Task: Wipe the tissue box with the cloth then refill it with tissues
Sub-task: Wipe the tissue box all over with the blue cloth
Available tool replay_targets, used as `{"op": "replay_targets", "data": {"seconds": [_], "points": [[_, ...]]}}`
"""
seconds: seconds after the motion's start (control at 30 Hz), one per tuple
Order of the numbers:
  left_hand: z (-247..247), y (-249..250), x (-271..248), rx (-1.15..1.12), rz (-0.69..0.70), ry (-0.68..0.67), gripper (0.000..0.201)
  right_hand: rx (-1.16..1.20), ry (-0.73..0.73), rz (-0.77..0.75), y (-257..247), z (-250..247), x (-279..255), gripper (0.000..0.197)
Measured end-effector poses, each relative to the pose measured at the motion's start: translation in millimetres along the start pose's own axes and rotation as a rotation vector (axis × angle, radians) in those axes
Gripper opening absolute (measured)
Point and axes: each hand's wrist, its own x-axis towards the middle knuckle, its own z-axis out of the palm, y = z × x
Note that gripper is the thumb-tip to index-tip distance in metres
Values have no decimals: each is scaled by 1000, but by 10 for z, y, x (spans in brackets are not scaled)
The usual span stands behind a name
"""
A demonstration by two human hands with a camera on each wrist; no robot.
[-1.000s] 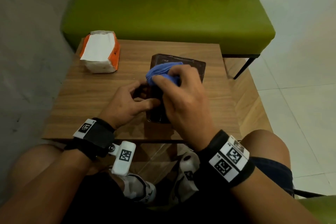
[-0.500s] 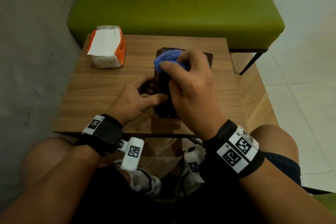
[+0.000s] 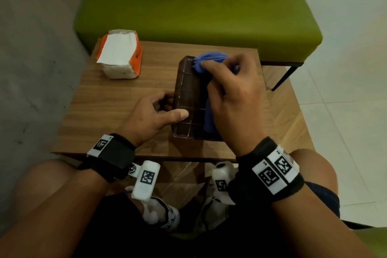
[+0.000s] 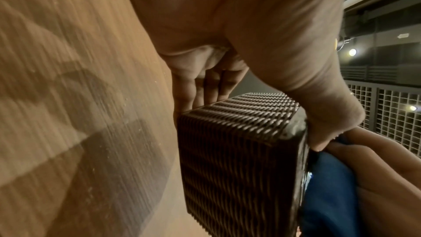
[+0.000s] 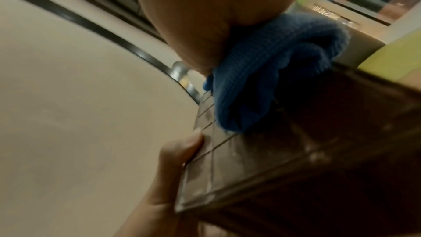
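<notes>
**At frame centre: cloth on the tissue box**

Middle of the head view, the dark woven tissue box lies on the wooden table. The left hand braces it from the left, thumb laid across its glossy gridded top, fingers curled against the woven side. The right hand has its fingers bunched round a blue cloth, pressing it onto the box's far end; more cloth trails under the palm toward the near end. Upper left of the frame, an orange pack of white tissues sits well apart from the box. Beyond the table stands a green bench.
</notes>
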Motion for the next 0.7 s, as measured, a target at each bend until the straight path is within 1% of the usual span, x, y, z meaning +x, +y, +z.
{"op": "replay_targets", "data": {"seconds": [0.03, 0.07, 0.13, 0.17, 0.2, 0.23, 0.3, 0.33, 0.37, 0.4, 0.47, 0.5, 0.53, 0.57, 0.63, 0.67, 0.7], "points": [[3, 7, 1, -2, 6, 3, 69, 9, 23, 17, -20, 12, 16, 29], [-3, 1, 13, -6, 12, 3, 68, 13, -17, -8, -76, 23, -12, 29], [-28, 4, 24, -17, 15, -2, 68, 11, -168, -125, -168, 35, -133, 29], [-42, 12, 17, -21, 12, -4, 67, 5, -218, -169, -163, 20, -170, 28], [-55, 12, 8, -18, 12, -3, 66, -2, -220, -177, -107, 1, -152, 28], [-56, 10, 1, -13, 13, 1, 66, -10, -170, -144, -34, -4, -102, 26], [-21, 12, -8, -4, 19, 8, 66, 8, 0, -13, 70, -16, 5, 27], [1, 16, 1, -3, 24, 10, 67, 26, 53, 30, 62, -16, 33, 28], [27, 29, 11, -13, 31, 11, 66, 35, 52, 30, 4, -3, 20, 29], [36, 32, 20, -30, 32, 16, 65, 35, -4, -8, -75, 16, -27, 29], [16, 22, 34, -58, 40, 28, 61, 31, -174, -135, -188, 43, -164, 27], [-5, 10, 29, -59, 36, 27, 60, 18, -221, -173, -177, 30, -186, 27], [-20, 3, 22, -49, 29, 23, 61, 4, -211, -175, -113, 25, -158, 27], [-27, -2, 15, -36, 24, 21, 63, -4, -147, -137, -37, 29, -102, 26], [-10, -6, 0, -11, 26, 30, 64, 19, 37, -10, 62, 23, 37, 26], [7, -2, 3, -6, 31, 31, 64, 40, 82, 22, 47, 27, 77, 27], [24, -2, 4, -17, 35, 28, 63, 50, 63, 8, -17, 41, 66, 27]]}}
